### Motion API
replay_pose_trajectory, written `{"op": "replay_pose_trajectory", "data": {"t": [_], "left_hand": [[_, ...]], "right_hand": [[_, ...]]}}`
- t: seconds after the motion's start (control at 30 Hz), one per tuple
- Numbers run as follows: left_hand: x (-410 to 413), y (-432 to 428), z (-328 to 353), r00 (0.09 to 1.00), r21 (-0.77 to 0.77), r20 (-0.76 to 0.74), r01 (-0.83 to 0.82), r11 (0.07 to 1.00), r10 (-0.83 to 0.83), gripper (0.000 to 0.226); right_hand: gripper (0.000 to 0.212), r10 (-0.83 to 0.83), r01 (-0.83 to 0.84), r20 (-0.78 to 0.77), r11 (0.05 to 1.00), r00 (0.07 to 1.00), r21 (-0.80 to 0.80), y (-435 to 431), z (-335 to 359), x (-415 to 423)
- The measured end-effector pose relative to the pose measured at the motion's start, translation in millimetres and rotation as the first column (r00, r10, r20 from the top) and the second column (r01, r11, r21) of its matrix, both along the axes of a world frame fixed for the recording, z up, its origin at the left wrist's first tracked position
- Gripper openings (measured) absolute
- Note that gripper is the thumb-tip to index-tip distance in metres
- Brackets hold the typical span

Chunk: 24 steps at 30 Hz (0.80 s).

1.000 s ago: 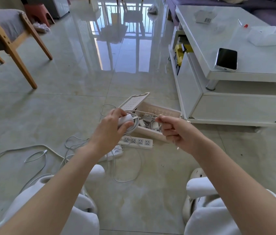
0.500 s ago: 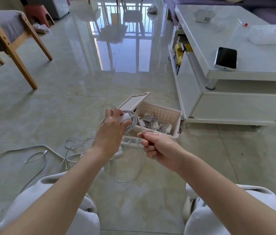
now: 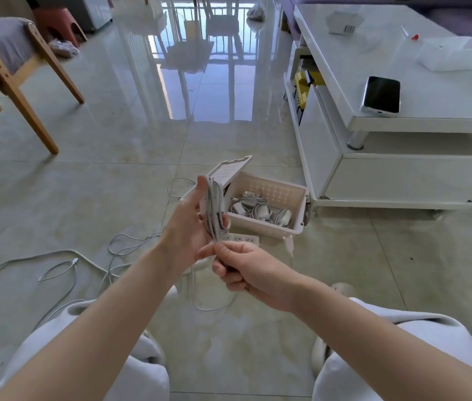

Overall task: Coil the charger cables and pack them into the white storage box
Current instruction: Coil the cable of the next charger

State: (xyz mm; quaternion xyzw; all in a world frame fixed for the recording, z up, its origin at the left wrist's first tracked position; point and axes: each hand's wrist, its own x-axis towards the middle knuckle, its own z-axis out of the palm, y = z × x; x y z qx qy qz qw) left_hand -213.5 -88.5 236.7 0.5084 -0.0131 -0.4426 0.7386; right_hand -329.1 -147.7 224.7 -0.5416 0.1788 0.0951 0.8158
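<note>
My left hand (image 3: 187, 224) stands upright in front of the white storage box (image 3: 298, 198), with a white charger cable (image 3: 214, 211) wound in loops around its fingers. My right hand (image 3: 246, 269) is just below it, fingers pinched on the loose end of that cable, and the plug end (image 3: 289, 243) dangles to its right. The box sits on the floor with its lid (image 3: 229, 172) tipped open, and several coiled chargers (image 3: 261, 209) lie inside. More loose white cables (image 3: 90, 264) sprawl on the floor to the left.
A white power strip (image 3: 242, 238) lies against the box's near side. A low white coffee table (image 3: 402, 117) with a phone (image 3: 381, 95) and a clear tray (image 3: 454, 53) stands at right. A wooden chair (image 3: 12, 73) is at far left. My knees fill the bottom.
My left hand has turned upright, with the cable loops now hanging along its fingers. My right hand has dropped lower and closer to me, drawing the cable end down under the left hand.
</note>
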Motion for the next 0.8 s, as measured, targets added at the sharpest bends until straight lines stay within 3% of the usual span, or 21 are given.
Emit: {"op": "replay_pose_trajectory", "data": {"t": [0.1,0.2,0.27,0.3,0.33,0.4,0.47,0.5,0.63,0.77,0.8], "left_hand": [[6,2,2,0.998,-0.098,-0.037,-0.052,0.994,0.048,0.048],[12,5,3,0.993,-0.174,-0.116,-0.06,0.983,0.04,0.054],[16,7,4,0.983,-0.212,-0.169,-0.11,0.971,0.075,0.051],[17,6,4,0.977,-0.229,-0.193,-0.138,0.964,0.094,0.051],[17,6,5,0.97,-0.246,-0.22,-0.163,0.956,0.108,0.051],[18,6,6,0.962,-0.255,-0.24,-0.192,0.948,0.13,0.048],[20,7,6,0.966,-0.223,-0.216,-0.19,0.956,0.142,0.045],[21,8,4,0.967,-0.213,-0.215,-0.184,0.96,0.137,0.048],[25,12,3,0.975,-0.165,-0.199,-0.133,0.977,0.1,0.058],[24,14,8,0.979,-0.098,-0.136,-0.167,0.981,0.153,0.022],[23,14,9,0.978,-0.078,-0.131,-0.176,0.981,0.165,0.023]], "right_hand": [[0.028,0.086,-0.085,-0.009,0.995,0.996,0.058,-2,1,-1],[0.024,0.056,-0.057,0.018,0.998,0.998,0.028,-10,2,1],[0.021,-0.008,0.016,0.062,0.992,0.998,-0.126,-18,1,3],[0.02,-0.021,0.048,0.097,0.956,0.995,-0.291,-21,1,4],[0.02,-0.015,0.077,0.13,0.87,0.991,-0.487,-25,-1,5],[0.018,0.035,0.119,0.171,0.583,0.985,-0.804,-32,-9,4],[0.018,0.117,0.148,0.194,0.319,0.974,-0.936,-36,-16,4],[0.02,0.149,0.151,0.195,0.262,0.969,-0.953,-38,-20,4],[0.022,0.139,0.05,0.09,0.263,0.986,-0.963,-46,-23,5],[0.019,0.087,-0.07,-0.038,0.396,0.996,-0.915,-52,-26,5],[0.02,0.087,-0.08,-0.051,0.368,0.995,-0.927,-53,-27,6]]}}
